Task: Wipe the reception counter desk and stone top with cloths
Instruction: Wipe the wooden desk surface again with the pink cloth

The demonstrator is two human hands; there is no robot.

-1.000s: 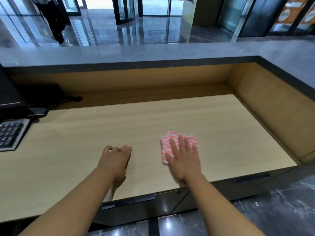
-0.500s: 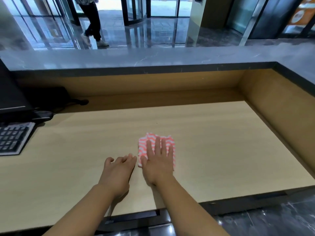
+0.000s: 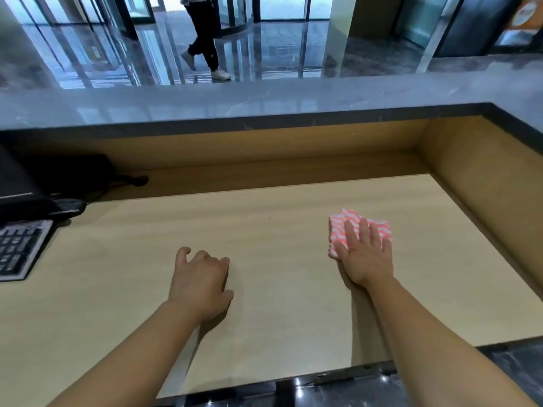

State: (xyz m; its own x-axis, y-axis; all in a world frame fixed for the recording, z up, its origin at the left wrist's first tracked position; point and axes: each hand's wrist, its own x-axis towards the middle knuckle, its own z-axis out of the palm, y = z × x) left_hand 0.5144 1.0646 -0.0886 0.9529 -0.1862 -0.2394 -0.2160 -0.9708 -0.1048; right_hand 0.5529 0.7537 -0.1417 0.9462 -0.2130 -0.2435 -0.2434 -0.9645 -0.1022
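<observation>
Far out at 9 o'clock a keyboard (image 3: 20, 248) sits on the desk's edge, with a dark screen base (image 3: 17, 183) behind it at 10 o'clock; neither is touched. Nearer the middle, at about 7 o'clock of the desk (image 3: 264, 218), the left hand (image 3: 199, 284) rests on the wood, fingers loosely curled and holding nothing; it has stayed planted there as a brace.

What has changed is further right: half a second ago the cloth (image 3: 349, 227) lay just beside that left hand, and now it has swept away to about 2 o'clock of it, well apart. The right hand (image 3: 365, 257) lies flat on top, fingers straight and spread, pressing the striped cloth down onto the wood rather than gripping it; the cloth's far edge shows beyond the fingertips.

To my eye this is one stroke of a side-to-side wipe across the near band of the desk; the strip toward 12 o'clock, the corner at 3 o'clock and the patch by the keyboard look still to be covered. The stone top (image 3: 264, 98), running along 12 o'clock and turning down at 2 o'clock, has no cloth on it yet; beyond it a passer-by (image 3: 205, 39) crosses the lobby.
</observation>
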